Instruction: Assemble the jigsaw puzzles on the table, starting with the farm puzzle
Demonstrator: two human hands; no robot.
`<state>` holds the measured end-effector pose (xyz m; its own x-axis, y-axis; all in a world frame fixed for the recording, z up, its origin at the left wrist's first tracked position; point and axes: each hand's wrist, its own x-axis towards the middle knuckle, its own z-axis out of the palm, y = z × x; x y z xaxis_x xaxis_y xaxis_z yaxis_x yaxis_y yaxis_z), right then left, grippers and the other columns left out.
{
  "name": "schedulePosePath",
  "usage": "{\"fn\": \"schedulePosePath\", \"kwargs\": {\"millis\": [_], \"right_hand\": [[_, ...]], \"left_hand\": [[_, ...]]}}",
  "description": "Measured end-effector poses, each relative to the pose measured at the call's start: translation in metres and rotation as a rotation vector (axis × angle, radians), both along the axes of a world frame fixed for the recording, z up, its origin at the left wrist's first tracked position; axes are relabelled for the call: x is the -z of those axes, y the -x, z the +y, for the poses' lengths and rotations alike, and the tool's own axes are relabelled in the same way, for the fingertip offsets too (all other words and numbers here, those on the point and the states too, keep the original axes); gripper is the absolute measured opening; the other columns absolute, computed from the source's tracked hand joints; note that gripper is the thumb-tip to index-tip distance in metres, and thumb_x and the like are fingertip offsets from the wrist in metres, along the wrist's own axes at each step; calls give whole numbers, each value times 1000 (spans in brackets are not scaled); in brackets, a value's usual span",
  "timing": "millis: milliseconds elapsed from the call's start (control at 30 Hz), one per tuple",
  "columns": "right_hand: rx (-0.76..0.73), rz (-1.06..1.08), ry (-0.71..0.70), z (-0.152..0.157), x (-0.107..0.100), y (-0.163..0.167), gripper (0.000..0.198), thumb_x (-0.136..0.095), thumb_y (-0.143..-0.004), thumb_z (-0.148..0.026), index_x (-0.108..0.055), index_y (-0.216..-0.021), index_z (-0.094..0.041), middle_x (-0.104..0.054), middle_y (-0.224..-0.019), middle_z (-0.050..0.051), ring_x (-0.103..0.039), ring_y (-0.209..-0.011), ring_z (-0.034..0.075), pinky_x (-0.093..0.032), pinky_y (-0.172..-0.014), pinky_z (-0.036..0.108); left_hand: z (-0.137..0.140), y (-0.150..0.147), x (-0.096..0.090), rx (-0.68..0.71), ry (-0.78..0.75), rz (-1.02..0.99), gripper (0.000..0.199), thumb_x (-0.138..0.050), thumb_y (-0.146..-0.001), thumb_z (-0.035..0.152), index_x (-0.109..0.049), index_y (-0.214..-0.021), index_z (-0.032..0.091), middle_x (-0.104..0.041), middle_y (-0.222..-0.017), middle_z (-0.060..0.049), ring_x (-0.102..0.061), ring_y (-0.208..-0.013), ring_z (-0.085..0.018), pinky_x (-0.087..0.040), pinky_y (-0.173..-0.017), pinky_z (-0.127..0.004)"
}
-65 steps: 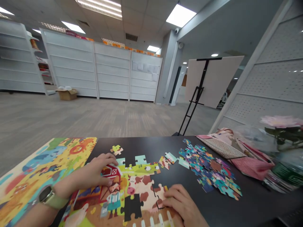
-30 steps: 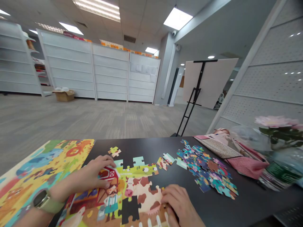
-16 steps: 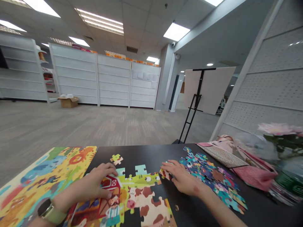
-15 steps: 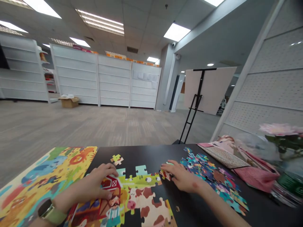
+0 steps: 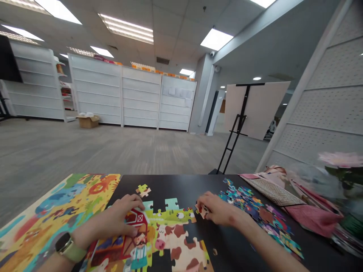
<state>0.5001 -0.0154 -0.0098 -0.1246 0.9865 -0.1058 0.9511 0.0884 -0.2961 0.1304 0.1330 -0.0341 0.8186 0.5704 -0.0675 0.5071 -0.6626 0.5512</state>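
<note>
The left hand [image 5: 120, 218], thumb and fingers apart, rests on the puzzle [image 5: 180, 247]; the right hand [image 5: 217, 209] curls over a piece [image 5: 202, 212] beside the puzzle on the worktop [image 5: 188, 189], grip unclear.

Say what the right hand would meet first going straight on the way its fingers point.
First, the loose brown-and-white piece right at the right hand; beyond it, probably the farm puzzle near its sheep, though the hand's height is hard to judge.
</note>
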Motion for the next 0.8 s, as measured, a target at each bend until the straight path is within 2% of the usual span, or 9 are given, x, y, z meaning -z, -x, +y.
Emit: {"fn": "schedulePosePath", "kwargs": {"millis": [133,200,267,300,400,467,533,667,800], "right_hand": [[60,16,-37,-1,-5,1,49,-71,-61,-6,-69,-107,-23,-69,-102,4,-57,-107,27,-44,-87,32],[111,30,-80,-6,-11,3,36,-67,-66,-8,-71,-100,-21,-68,-98,5,-58,-103,27,-43,-86,34],[163,62,-131,-14,-14,7,17,-60,-77,-12,-70,-89,-20,-68,-93,6,-59,-97,25,-43,-84,34],[181,79,-148,-19,-14,11,14,-56,-84,-17,-69,-85,-20,-69,-90,5,-60,-92,24,-43,-81,33],[224,280,-161,-30,0,25,22,-50,-95,-34,-66,-88,-20,-70,-83,3,-61,-76,19,-44,-67,27],[246,491,-143,-34,17,35,26,-54,-93,-43,-65,-89,-19,-68,-77,1,-60,-70,17,-42,-60,25],[268,622,-142,-35,34,42,28,-59,-90,-47,-66,-88,-19,-67,-75,1,-59,-69,17,-41,-61,25],[293,604,-158,-35,49,48,27,-56,-93,-43,-68,-91,-20,-68,-78,1,-60,-72,18,-42,-64,26],[281,452,-162,-38,39,52,24,-53,-96,-38,-69,-94,-21,-68,-79,2,-61,-72,19,-44,-66,28]], "left_hand": [[-2,-1,-1,-9,-3,2,53,-75,-66,27,-64,-117,32,-56,-135,-2,-49,-126,-32,-41,-108,-43],[-2,-1,-2,-14,-8,0,52,-75,-66,27,-65,-117,32,-57,-135,-2,-50,-125,-32,-41,-108,-43],[-1,-1,-2,-15,-10,-2,52,-76,-66,27,-65,-116,32,-57,-134,-2,-50,-125,-32,-40,-108,-44],[-1,-1,-1,-15,-9,-4,52,-76,-66,28,-65,-116,32,-57,-134,-2,-49,-125,-32,-40,-108,-44],[-1,-1,-1,-15,-4,-8,52,-78,-66,30,-65,-117,32,-56,-135,-2,-49,-127,-32,-39,-109,-44],[-1,-1,-1,-16,-2,-7,51,-78,-67,30,-65,-116,33,-56,-136,-2,-48,-127,-32,-39,-110,-44],[-1,-1,-2,-21,-1,-1,51,-77,-67,29,-65,-116,33,-56,-136,-2,-48,-128,-32,-39,-110,-44],[-2,-1,-5,-16,-3,12,52,-78,-67,29,-65,-117,32,-56,-136,-2,-48,-127,-32,-38,-111,-44],[-3,0,-6,-21,2,22,52,-76,-68,31,-65,-119,31,-54,-139,-3,-48,-129,-33,-38,-112,-46]]}}
